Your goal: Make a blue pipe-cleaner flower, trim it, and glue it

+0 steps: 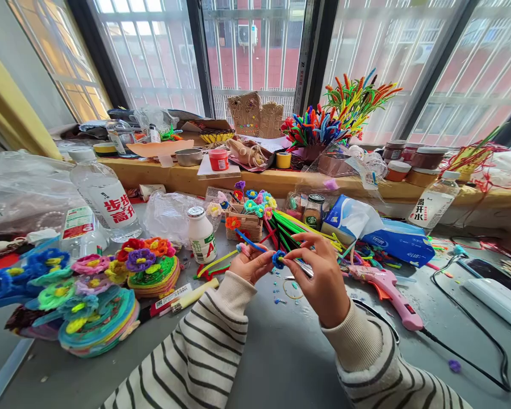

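A small blue pipe-cleaner flower (pixel 277 259) with a yellow-green centre is held between my two hands above the table. My left hand (pixel 252 262) pinches it from the left, and a blue pipe-cleaner stem (pixel 249 241) sticks out past those fingers toward the upper left. From the other side, my right hand (pixel 319 275) has thumb and forefinger pressed together at the flower's centre. Just behind the hands stands a small woven basket (pixel 249 228) of colourful pipe-cleaner flowers. Loose pipe cleaners (pixel 300 230), green and yellow, lie behind my right hand.
Finished flowers on round coiled bases (pixel 97 332) fill the left side. A white bottle (pixel 201 236) and a large water bottle (pixel 104 196) stand behind them. To the right lie a pink glue gun (pixel 392 289) with its black cord (pixel 464 358) and a blue tissue pack (pixel 396 241).
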Demonstrator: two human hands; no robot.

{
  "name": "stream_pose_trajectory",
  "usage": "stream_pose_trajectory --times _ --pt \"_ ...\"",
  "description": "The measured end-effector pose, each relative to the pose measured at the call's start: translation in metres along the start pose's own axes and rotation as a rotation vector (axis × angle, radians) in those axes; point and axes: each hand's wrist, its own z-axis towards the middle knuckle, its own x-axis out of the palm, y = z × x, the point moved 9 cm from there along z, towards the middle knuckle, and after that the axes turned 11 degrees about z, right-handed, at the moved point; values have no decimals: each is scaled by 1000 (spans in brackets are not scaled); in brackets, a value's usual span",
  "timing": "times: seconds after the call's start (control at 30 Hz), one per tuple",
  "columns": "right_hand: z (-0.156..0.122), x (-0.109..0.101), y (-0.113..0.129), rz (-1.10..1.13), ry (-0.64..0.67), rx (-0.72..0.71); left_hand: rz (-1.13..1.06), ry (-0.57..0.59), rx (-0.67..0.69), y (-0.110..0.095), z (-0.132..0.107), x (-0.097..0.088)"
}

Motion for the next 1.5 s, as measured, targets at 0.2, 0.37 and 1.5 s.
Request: stream_pose_trajectory --times 0.2,0.37,1.5 --pt "-1 3 1 -10 4 0 3 -21 1 -1 -4 1" --pt "-2 5 0 -8 14 3 6 -42 -14 0 -5 0" --pt "1 -4 -7 6 -46 41 17 -102 -13 4 -2 -4"
